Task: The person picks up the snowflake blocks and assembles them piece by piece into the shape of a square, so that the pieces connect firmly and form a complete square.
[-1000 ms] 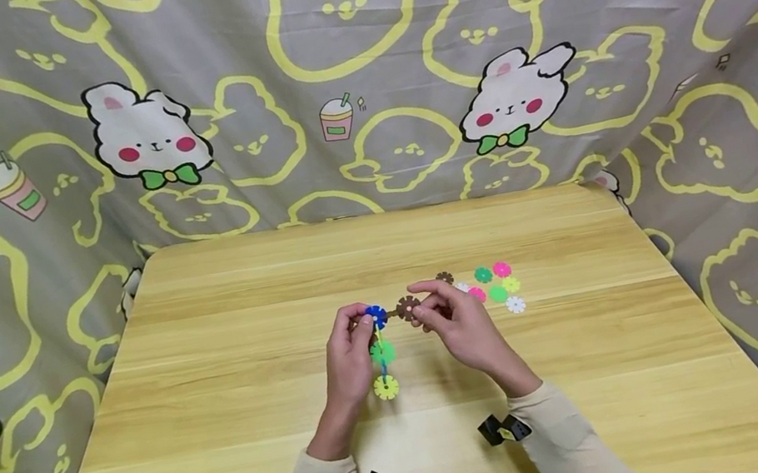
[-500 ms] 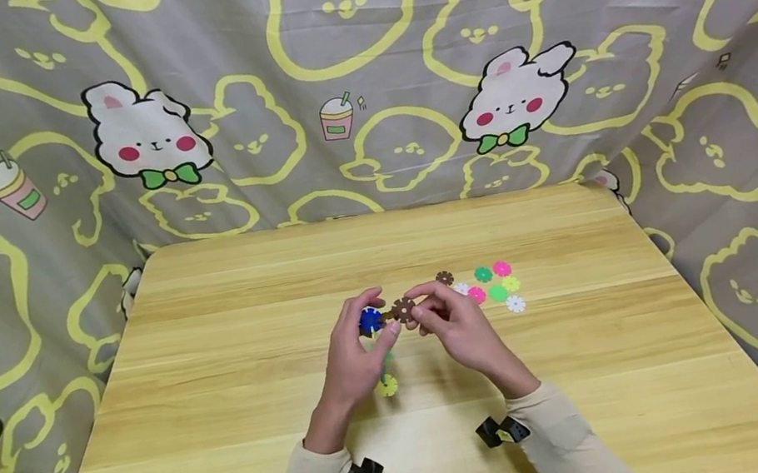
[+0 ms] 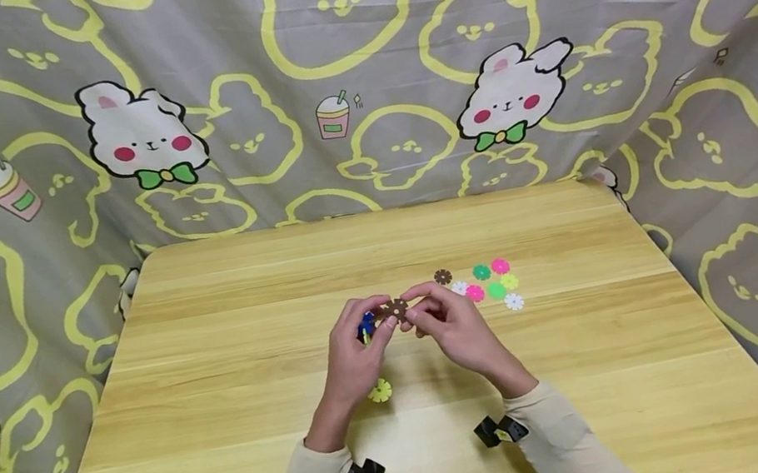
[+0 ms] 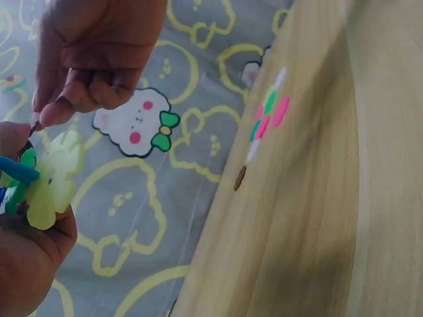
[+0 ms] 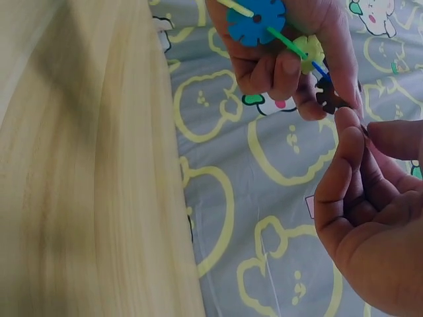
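Observation:
My left hand (image 3: pixel 353 351) and right hand (image 3: pixel 459 334) are close together above the middle of the table, both pinching a brown notched snowflake disc (image 3: pixel 396 310) from opposite sides. That disc belongs to a chain of interlocked discs. A blue disc (image 3: pixel 366 325) of the chain is partly covered by my left fingers, and a yellow disc (image 3: pixel 379 391) hangs below that hand. In the left wrist view the yellow disc (image 4: pixel 56 185) shows close up beside green and blue ones. The right wrist view shows a blue disc (image 5: pixel 256 23), a green one edge-on, and dark brown discs (image 5: pixel 325 96) at the fingertips.
Loose snowflake discs lie flat on the wooden table (image 3: pixel 225 399) right of my hands: a brown one (image 3: pixel 443 277), a dark green one (image 3: pixel 481 272), and several pink, white, light green and yellow ones. A patterned curtain (image 3: pixel 353 89) surrounds the table's back and sides.
My left hand has shifted from the blue disc to the brown disc, its thumb and index finger moving right. The brown disc has moved slightly left; the hanging chain has swung and turned.

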Tool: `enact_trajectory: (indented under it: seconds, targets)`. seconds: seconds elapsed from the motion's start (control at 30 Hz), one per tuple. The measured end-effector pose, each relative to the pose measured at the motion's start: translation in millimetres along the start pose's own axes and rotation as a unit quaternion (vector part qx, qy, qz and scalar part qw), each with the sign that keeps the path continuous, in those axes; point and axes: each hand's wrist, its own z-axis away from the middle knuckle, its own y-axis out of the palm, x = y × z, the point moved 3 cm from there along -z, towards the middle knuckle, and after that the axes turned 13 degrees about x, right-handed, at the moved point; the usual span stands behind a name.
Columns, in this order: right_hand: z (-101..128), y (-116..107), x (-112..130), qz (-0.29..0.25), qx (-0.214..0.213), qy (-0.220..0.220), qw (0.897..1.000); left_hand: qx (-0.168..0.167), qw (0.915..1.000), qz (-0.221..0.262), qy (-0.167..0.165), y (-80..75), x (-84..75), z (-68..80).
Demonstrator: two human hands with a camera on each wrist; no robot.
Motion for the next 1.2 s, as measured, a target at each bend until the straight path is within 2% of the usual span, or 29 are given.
enact_trajectory:
  seconds: [0.13, 0.27, 0.37, 0.47, 0.57, 0.67, 0.77, 0.87, 1.07, 1.2]
  targets:
    - [1.5, -6.1, -5.6, 0.008, -0.007, 0.002, 1.000, -0.012, 0.9999, 0.001, -0.009, 1.3, 18.4, -1.0]
    - [4.5, -20.3, -13.3, 0.034, -0.030, 0.010, 0.999, -0.019, 0.9998, -0.007, -0.002, 0.3, 20.9, -0.9]
    - [8.6, -37.6, -24.7, 0.054, -0.059, 0.035, 0.996, -0.020, 0.9998, -0.003, 0.002, -0.3, 21.0, -0.8]
    - [14.1, -59.8, -39.3, 0.097, -0.090, 0.070, 0.989, -0.021, 0.9998, 0.002, 0.003, -0.4, 21.6, -0.6]
    - [20.7, -82.2, -54.3, 0.181, -0.107, 0.121, 0.970, -0.021, 0.9998, 0.002, 0.003, -0.3, 22.1, -0.6]
    - [28.1, -99.0, -70.1, 0.258, -0.104, 0.187, 0.942, -0.023, 0.9997, -0.001, 0.005, -0.1, 22.6, 0.0]
    - [34.4, -107.7, -84.4, 0.298, -0.086, 0.242, 0.919, -0.027, 0.9996, -0.004, 0.010, -0.2, 22.9, 1.3]
    - [38.6, -111.0, -95.2, 0.309, -0.064, 0.278, 0.907, -0.027, 0.9996, -0.006, 0.009, -0.4, 23.7, 1.9]
    - [47.3, -117.1, -110.5, 0.326, -0.051, 0.350, 0.877, -0.023, 0.9997, -0.002, 0.005, -1.7, 23.8, 3.4]
    - [46.7, -118.3, -117.0, 0.336, -0.039, 0.346, 0.875, -0.026, 0.9996, -0.001, 0.006, -3.0, 24.1, 4.2]
